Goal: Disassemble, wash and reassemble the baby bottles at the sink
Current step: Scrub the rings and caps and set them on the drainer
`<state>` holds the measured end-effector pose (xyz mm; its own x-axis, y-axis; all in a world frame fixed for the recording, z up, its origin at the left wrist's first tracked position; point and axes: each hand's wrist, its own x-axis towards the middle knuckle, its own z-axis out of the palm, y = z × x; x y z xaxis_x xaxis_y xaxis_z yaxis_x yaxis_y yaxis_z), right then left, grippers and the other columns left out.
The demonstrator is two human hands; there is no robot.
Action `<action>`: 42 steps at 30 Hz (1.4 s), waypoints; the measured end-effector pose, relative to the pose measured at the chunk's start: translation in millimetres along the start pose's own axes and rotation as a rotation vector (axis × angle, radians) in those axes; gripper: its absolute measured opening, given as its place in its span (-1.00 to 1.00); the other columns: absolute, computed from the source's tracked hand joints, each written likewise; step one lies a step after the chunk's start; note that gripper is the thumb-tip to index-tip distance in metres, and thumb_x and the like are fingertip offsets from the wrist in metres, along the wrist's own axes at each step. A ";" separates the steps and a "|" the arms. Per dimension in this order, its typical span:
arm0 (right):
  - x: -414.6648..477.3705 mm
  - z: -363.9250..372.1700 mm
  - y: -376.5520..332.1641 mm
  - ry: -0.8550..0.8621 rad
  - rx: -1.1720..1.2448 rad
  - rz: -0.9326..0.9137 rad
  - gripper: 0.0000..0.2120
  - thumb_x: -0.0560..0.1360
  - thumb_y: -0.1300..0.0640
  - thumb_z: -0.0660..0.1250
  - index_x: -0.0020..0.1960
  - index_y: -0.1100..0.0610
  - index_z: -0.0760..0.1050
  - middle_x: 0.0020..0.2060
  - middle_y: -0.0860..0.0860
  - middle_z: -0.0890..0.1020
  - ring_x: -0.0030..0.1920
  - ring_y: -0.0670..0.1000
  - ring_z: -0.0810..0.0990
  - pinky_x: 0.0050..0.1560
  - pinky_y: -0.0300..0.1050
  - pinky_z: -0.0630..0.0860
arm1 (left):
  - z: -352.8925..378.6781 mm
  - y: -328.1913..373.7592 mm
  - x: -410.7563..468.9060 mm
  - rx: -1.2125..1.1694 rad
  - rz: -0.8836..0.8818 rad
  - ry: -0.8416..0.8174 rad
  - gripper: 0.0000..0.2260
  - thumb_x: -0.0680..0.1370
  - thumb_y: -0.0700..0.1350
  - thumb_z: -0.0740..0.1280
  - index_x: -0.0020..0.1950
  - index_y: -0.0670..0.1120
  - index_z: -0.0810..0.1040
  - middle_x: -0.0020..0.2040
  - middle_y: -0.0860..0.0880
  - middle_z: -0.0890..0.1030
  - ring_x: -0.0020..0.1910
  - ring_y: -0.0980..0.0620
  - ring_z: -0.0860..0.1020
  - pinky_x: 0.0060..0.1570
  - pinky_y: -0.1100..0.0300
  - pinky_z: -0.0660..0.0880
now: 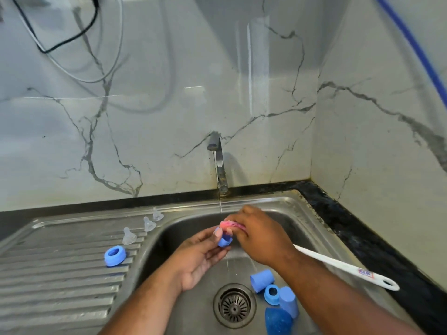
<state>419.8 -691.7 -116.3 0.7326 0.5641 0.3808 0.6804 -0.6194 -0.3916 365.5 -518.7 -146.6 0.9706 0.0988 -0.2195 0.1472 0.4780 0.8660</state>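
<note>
Blue bottle part (225,241): a small collar or cap, type unclear. It is held above and just left of the drain (234,305), under the thin water stream (220,204) from the tap (219,163).

Left hand (200,257): thumb and fingertips pinch the part; the remaining fingers are loosely spread.

Right hand (261,235): fingers are curled round the brush (228,224) close to its pink head, which touches the part's open end. The white handle runs out to the right of the drain.

Step judged: scrubbing this part.

Technique notes:
- Work the bristles inside the bore, not only across the rim.
- Rotate the part in the pinch so every thread is reached.
- Keep the opening angled toward the stream so it flushes.
- Wet plastic held in a light pinch may slip into the basin, so a firmer hold is advised.

Other parts:
- Right of the drain, in the basin: two blue caps (261,280), a blue ring (272,294) and a blue bottle (278,321), judged unwashed.
- Far left of the drain, on the drainboard (60,274): a second ring (115,255) and three clear nipples (129,236).
</note>
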 end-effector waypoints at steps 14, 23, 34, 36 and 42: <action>9.3 16.9 14.7 -0.049 0.060 -0.164 -0.78 0.49 -0.12 0.42 0.08 -0.07 0.64 0.00 -0.22 0.49 -0.05 -0.14 0.50 -0.11 -0.06 0.50 | 2.0 13.4 2.5 0.334 0.091 -0.085 -0.62 0.61 0.10 0.31 0.16 -0.20 0.63 -0.14 -0.17 0.68 -0.20 0.01 0.65 -0.14 0.12 0.57; 9.2 15.7 16.6 0.053 0.093 -0.135 -0.78 0.51 -0.11 0.46 0.13 -0.09 0.63 0.02 -0.24 0.49 -0.03 -0.14 0.53 -0.17 -0.29 0.37 | 5.1 10.9 -0.8 0.525 0.218 -0.069 -0.72 0.66 0.12 0.21 0.15 0.02 0.65 -0.12 0.04 0.68 -0.07 0.05 0.55 0.03 0.09 0.40; 6.5 15.9 18.7 0.116 0.011 -0.085 -0.76 0.54 -0.07 0.41 0.19 -0.08 0.62 0.01 -0.24 0.47 -0.05 -0.15 0.51 -0.07 -0.13 0.52 | 6.1 5.4 5.0 0.509 0.269 -0.076 -0.80 0.66 -0.03 0.31 0.27 0.11 0.58 -0.02 0.08 0.69 0.08 0.09 0.59 0.08 0.09 0.45; 6.6 15.9 13.5 0.109 0.002 -0.135 -0.74 0.54 -0.10 0.41 0.20 -0.09 0.59 0.05 -0.24 0.46 -0.03 -0.14 0.50 -0.11 -0.16 0.50 | 8.1 6.5 4.2 0.480 0.264 -0.025 -0.78 0.67 0.03 0.25 0.23 0.05 0.63 0.01 0.07 0.72 0.10 0.07 0.61 0.12 0.07 0.44; 4.4 14.1 8.4 0.151 -0.054 -0.217 -0.77 0.54 -0.13 0.33 0.14 -0.09 0.60 0.03 -0.22 0.47 -0.02 -0.15 0.46 -0.18 -0.19 0.46 | 7.6 11.3 0.7 0.533 0.250 -0.007 -0.52 0.60 0.31 0.16 0.13 0.02 0.71 0.03 0.02 0.74 0.13 0.10 0.64 0.13 0.08 0.46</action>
<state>428.9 -686.7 -129.7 0.5568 0.6015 0.5729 0.8164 -0.5234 -0.2440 369.3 -519.8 -133.5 0.9892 0.1448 0.0217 -0.0125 -0.0642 0.9979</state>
